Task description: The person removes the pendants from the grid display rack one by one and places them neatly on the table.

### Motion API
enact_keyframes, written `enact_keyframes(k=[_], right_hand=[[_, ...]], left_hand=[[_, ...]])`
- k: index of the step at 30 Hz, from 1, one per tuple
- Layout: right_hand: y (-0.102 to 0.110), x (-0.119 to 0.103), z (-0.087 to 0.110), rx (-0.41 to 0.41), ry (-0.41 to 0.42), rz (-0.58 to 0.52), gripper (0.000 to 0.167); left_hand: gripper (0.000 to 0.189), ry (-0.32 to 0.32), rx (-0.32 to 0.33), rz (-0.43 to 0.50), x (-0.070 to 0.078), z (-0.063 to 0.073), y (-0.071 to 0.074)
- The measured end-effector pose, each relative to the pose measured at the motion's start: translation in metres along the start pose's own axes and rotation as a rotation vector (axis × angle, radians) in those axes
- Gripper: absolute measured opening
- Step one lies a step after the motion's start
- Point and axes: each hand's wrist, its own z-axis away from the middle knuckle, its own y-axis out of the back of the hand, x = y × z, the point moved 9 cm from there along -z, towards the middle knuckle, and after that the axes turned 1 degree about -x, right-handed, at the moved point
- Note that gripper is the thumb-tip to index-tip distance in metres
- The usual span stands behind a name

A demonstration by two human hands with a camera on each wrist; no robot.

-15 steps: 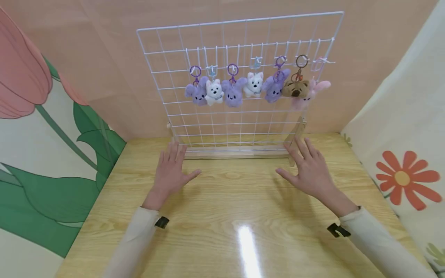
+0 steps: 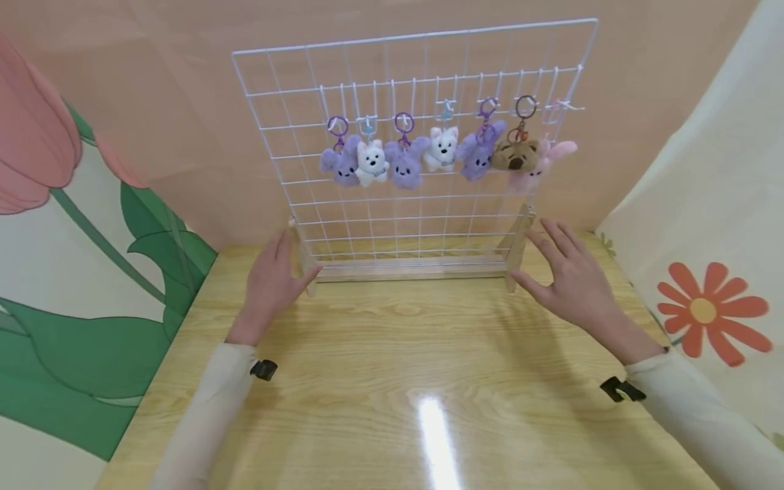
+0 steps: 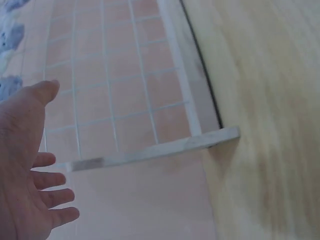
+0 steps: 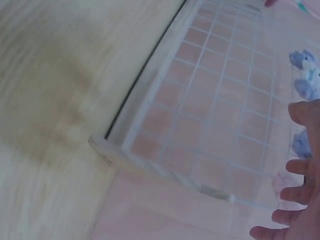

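A white wire grid rack point(image 2: 398, 39) stands on a wooden base point(image 2: 410, 272) with upright side feet. Plush keychains hang from its hooks: purple ones such as the middle one point(image 2: 405, 167), white ones point(image 2: 371, 163), a brown bear point(image 2: 516, 156) and a pink long-eared one point(image 2: 539, 167) partly behind the bear. My left hand point(image 2: 269, 282) is beside the rack's left foot, fingers extended and thumb spread. By the right foot is my right hand point(image 2: 569, 279), likewise with fingers spread. Both wrist views show gaps between the hands and the wooden feet point(image 3: 150, 152); neither hand holds anything.
The rack stands at the back of a wood-grain table point(image 2: 392, 354). A pink cloth point(image 2: 153, 102) hangs behind it. Printed tulip fabric point(image 2: 37, 136) is on the left, and a cloth with a red flower point(image 2: 704, 311) on the right.
My hands have moved apart, the left one to the left and the right one to the right, from the front of the base to beside its feet. The head view has shifted slightly.
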Motion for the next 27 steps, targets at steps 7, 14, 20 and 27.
enact_keyframes(k=[7, 14, 20, 27], right_hand=[[0.027, 0.012, -0.016, 0.044, -0.061, -0.038, 0.071], [0.055, 0.018, -0.033, 0.135, -0.056, -0.049, 0.065], [0.074, 0.031, -0.049, 0.131, -0.143, -0.08, 0.059], [0.092, 0.05, -0.075, 0.137, -0.245, -0.114, 0.053]], left_hand=[[0.093, 0.043, -0.027, 0.121, -0.014, -0.023, 0.006], [0.088, 0.087, -0.047, 0.185, -0.026, -0.04, 0.006], [0.089, 0.109, -0.042, 0.274, -0.031, -0.053, 0.007], [0.083, 0.101, -0.065, 0.376, -0.037, -0.064, 0.004]])
